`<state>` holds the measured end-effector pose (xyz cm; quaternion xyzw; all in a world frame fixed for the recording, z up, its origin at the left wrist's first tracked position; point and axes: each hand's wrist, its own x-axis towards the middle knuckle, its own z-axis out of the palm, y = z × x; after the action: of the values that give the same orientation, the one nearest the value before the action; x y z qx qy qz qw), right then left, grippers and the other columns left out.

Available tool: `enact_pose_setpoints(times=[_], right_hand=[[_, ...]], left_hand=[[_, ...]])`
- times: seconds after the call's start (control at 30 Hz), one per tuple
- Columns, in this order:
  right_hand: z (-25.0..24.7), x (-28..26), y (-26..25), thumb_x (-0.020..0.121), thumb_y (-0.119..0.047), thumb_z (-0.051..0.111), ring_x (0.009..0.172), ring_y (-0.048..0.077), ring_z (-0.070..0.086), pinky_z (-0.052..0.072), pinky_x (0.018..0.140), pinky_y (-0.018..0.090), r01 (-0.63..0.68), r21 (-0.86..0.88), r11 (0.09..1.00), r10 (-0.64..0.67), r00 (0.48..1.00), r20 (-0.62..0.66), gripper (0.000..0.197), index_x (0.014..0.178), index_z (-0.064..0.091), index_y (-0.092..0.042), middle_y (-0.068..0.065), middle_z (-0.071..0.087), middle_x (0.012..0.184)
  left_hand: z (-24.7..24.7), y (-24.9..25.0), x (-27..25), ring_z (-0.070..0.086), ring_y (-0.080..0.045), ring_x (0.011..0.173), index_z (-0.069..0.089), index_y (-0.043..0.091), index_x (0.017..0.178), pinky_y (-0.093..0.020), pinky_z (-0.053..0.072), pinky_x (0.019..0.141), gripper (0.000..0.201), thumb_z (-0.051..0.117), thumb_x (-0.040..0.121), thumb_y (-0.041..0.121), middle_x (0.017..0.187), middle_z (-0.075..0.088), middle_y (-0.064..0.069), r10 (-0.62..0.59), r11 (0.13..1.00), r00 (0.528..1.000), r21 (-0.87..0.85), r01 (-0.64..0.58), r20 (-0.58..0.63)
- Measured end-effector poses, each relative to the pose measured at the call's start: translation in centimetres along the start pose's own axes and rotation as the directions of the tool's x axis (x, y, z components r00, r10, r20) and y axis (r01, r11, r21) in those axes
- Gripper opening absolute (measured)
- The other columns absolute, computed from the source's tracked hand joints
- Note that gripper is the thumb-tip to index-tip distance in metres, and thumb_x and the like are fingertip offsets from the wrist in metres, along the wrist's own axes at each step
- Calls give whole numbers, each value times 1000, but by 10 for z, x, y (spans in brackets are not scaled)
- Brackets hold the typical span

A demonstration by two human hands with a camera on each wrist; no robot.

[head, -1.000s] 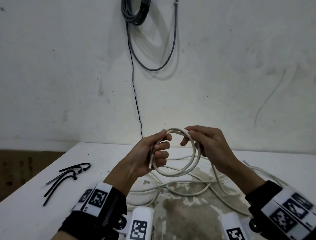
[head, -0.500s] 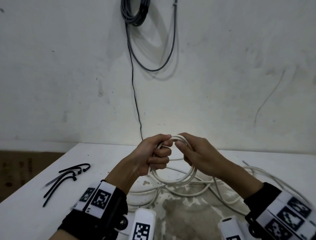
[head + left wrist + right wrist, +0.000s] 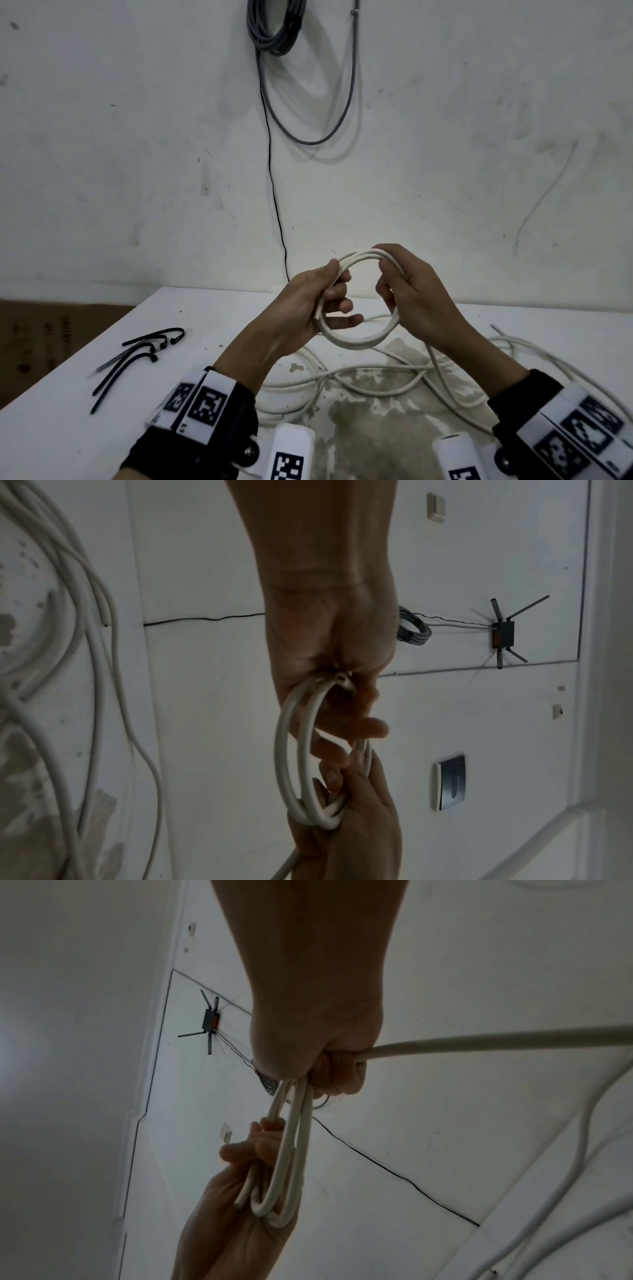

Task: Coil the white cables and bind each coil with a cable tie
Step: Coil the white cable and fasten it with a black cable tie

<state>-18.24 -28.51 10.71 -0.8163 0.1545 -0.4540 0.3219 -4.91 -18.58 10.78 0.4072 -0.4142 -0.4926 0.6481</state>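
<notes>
A small coil of white cable (image 3: pixel 356 339) (image 3: pixel 291 753) (image 3: pixel 291 1153) hangs in the air between my hands above the table. My left hand (image 3: pixel 322 301) (image 3: pixel 329 669) grips the coil's left side, with the cut cable end sticking out of the fist. My right hand (image 3: pixel 404 291) (image 3: pixel 318 1064) grips the coil's right side. The cable's loose length (image 3: pixel 442 380) (image 3: pixel 479 1039) runs down from the right hand to the table. More white cable (image 3: pixel 359 377) lies in loose loops on the table. Several black cable ties (image 3: pixel 137 356) lie at the table's left.
The white table (image 3: pixel 205 315) stands against a white wall; its middle has a worn, stained patch (image 3: pixel 359 421). A grey cable coil (image 3: pixel 274 31) hangs on the wall, and a thin black wire (image 3: pixel 274 192) drops from it. Brown cardboard (image 3: pixel 41 339) lies beyond the left table edge.
The right hand moved from close against the left hand out to the coil's right side, and another turn of cable now lies on the coil. The left hand kept its grip.
</notes>
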Motion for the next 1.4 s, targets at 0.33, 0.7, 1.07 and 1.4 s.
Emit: enact_pose_setpoints(times=[0.33,0.7,1.07,1.4], right_hand=[[3,2,6,98,-10,39,48,6,36,31,48,15,23,45,999,-22,1000,-6,21,98,57,-21,-10,42,50],[-22,-14,40,88,-39,42,41,19,37,32,46,26,-228,126,965,185,940,286,41,72,62,-7,11,40,46],[-20,-21,48,91,-41,42,51,19,57,42,44,27,356,-573,739,-249,933,259,28,81,62,-25,-7,61,59],[-12,10,-6,90,-33,47,41,23,51,35,37,24,624,-504,598,-524,779,343,27,84,70,-20,-4,60,57]], left_hand=[[-8,3,3,7,-6,38,53,15,60,-16,12,35,41,40,86,45,49,12,9,-174,931,961,-283,232,215],[-29,32,3,3,-9,38,45,19,50,-19,4,34,28,51,76,28,48,7,7,208,825,967,-504,-256,-150],[-28,33,12,26,-5,36,33,17,68,-17,23,39,35,29,102,24,44,33,10,523,852,774,195,-486,-357],[-13,-2,1,58,-11,40,36,20,90,-35,51,49,17,28,100,31,83,66,2,381,369,923,906,-207,55]])
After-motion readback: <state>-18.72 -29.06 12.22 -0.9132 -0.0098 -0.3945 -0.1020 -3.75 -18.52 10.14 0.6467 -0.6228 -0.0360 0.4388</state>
